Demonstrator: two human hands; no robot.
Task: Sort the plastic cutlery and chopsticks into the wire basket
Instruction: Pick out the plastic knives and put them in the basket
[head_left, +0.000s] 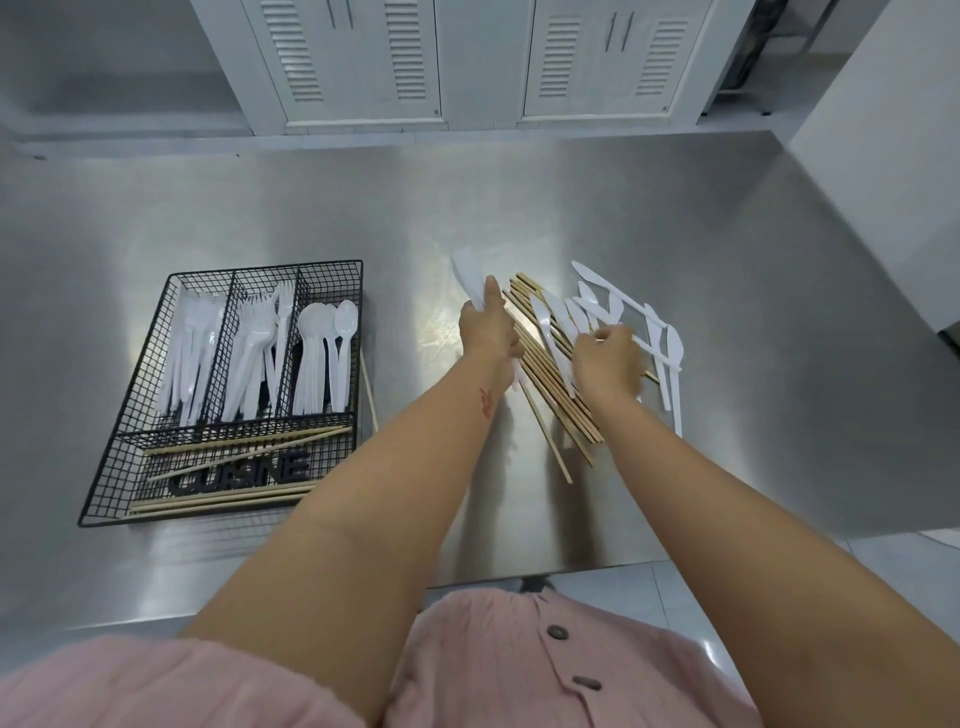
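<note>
By rt hand (608, 364) — white knives (587, 306), tan chopsticks (545, 374).

At left of frame we see the black wire basket (332, 270) holding white knives, forks, spoons and some chopsticks. At centre-right, loose bamboo chopsticks (550, 379) lie fanned under scattered white plastic knives (597, 296).
</note>
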